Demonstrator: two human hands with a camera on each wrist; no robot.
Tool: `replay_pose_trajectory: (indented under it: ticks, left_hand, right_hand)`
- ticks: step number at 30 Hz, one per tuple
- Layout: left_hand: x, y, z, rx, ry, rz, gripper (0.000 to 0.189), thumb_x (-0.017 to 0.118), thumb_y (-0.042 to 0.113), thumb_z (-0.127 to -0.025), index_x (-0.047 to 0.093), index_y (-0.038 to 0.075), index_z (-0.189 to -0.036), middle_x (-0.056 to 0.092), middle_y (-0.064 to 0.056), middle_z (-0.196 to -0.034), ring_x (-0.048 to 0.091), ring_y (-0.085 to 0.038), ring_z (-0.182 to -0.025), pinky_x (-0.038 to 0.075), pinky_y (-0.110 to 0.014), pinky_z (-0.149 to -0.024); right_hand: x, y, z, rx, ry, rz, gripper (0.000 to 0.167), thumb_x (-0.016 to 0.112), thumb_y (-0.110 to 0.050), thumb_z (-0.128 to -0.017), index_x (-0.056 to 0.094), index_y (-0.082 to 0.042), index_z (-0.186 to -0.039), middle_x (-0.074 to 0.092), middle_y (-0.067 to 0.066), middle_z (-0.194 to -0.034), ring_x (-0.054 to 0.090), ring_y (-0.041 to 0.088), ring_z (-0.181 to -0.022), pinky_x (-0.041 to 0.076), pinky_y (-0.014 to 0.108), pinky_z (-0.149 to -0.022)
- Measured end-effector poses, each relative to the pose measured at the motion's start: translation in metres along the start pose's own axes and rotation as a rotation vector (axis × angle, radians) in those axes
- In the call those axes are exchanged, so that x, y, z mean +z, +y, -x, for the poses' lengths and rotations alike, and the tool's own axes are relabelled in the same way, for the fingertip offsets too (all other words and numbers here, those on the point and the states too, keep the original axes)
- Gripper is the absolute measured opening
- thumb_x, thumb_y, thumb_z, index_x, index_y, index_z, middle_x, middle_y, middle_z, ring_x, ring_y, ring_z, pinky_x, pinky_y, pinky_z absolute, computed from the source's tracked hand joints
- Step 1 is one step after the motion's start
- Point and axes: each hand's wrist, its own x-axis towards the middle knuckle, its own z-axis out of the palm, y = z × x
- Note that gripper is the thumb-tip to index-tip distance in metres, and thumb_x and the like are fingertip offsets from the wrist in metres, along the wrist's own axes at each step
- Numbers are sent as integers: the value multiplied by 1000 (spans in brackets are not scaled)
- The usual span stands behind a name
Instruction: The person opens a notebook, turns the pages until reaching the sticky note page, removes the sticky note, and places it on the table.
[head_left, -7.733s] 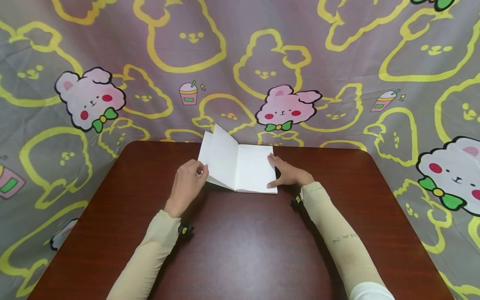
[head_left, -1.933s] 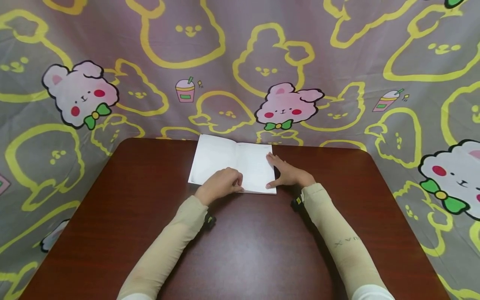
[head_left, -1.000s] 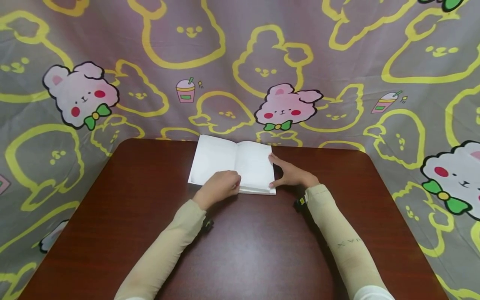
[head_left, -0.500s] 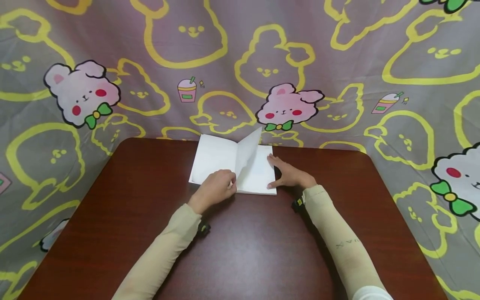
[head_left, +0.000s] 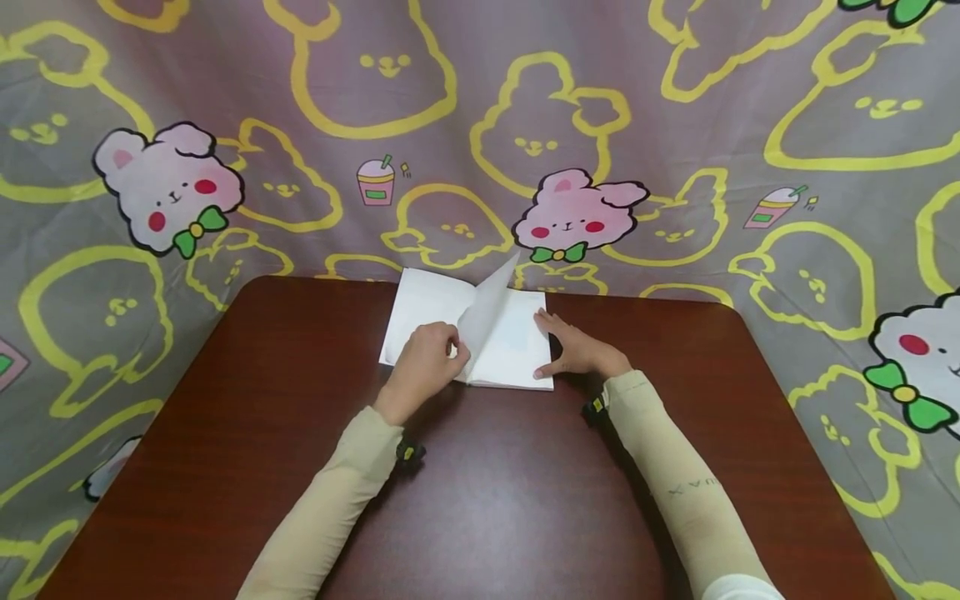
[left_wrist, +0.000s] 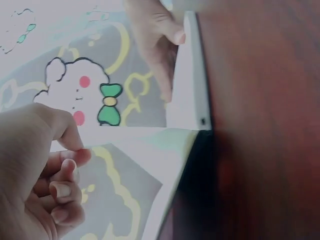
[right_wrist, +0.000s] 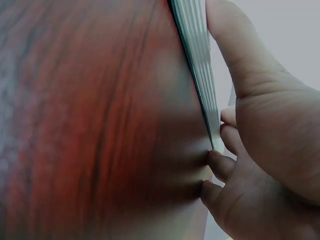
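Note:
An open book with white pages lies at the far side of the table. One leaf stands up from the spine, leaning over the right side. My left hand pinches that leaf near its lower edge between thumb and fingers; in the left wrist view the remaining fingers of the left hand are loosely curled. Across the book's right edge, my right hand is spread, its thumb and fingers pressing the page. The right wrist view shows the thumb on top and some fingertips against the stack of page edges.
The brown wooden table extends toward me and to both sides of the book. A cartoon-printed curtain hangs right behind the table's far edge and along both sides.
My left hand has moved from the book's lower edge slightly left and upward. A leaf that lay on the right is now lifted and swung toward the left. My right hand stays at the right edge.

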Motion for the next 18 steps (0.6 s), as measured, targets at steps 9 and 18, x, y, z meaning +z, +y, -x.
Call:
replay_pose_trajectory:
  ticks: [9,18]
  left_hand:
    - [-16,-1,-17,5,165,35,13,64,2,-81,65,5,-68,52,-3,-59,52,-20,-57,44,-33,-55]
    - [-29,-1,-16,21,216,-26,15,64,2,-80,64,3,-65,53,-4,-59,53,-23,-57,46,-36,-53]
  right_hand:
    - [2,-1,1,23,-5,-23,120,88,-40,-78,10,-6,-164,4,14,-172,-1,35,-158,12,59,-124]
    - [1,-1,1,28,1,2,121,88,-42,-78,10,-7,-164,4,13,-172,0,35,-158,12,58,-125]
